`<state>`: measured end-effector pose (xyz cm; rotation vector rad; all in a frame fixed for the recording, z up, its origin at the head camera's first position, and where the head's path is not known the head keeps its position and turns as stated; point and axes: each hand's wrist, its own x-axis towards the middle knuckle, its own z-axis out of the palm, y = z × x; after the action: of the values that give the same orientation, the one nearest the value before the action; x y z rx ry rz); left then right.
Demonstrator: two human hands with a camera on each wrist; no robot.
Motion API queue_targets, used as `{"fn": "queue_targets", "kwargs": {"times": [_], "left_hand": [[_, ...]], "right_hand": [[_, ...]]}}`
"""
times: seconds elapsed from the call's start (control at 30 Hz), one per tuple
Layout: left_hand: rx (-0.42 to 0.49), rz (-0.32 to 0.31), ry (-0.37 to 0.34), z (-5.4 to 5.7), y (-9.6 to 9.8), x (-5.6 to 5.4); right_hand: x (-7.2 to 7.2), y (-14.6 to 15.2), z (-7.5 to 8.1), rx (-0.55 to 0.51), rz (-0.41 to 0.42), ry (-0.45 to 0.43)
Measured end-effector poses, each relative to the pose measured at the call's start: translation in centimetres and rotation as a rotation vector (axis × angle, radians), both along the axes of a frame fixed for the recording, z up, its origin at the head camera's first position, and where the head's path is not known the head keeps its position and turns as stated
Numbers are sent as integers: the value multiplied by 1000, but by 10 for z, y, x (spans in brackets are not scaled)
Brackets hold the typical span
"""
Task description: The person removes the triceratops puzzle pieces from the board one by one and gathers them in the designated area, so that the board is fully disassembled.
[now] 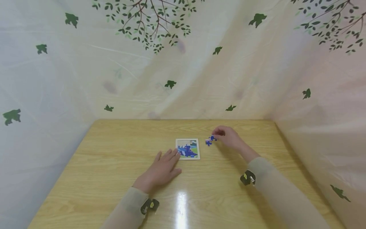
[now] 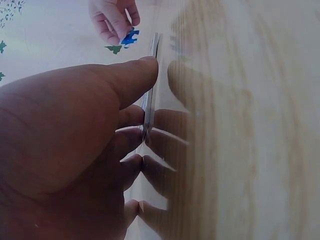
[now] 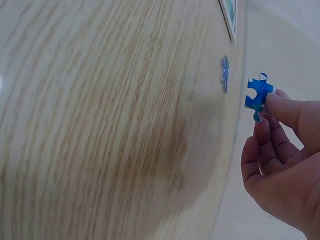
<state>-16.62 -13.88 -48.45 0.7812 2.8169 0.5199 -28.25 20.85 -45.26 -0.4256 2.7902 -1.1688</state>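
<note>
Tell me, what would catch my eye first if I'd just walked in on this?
Probably the white-framed puzzle with its blue creature, lying on the wooden table, the left hand touching its lower left side. Then the blue jigsaw piece pinched in the grip of the right hand, to the frame's right, where a loose piece lies. Behind it all hangs a pale curtain patterned with dark green leaves.
</note>
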Motion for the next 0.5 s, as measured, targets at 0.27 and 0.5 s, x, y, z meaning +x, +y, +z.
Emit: {"fn": "queue_targets", "kwargs": {"times": [0.27,0.5], "left_hand": [[3,3,-8,2,0,1],[-2,4,-3,1,0,1]], "right_hand": [[0,13,-5,20,17,-43],[-1,17,-8,38,31,-47]]}}
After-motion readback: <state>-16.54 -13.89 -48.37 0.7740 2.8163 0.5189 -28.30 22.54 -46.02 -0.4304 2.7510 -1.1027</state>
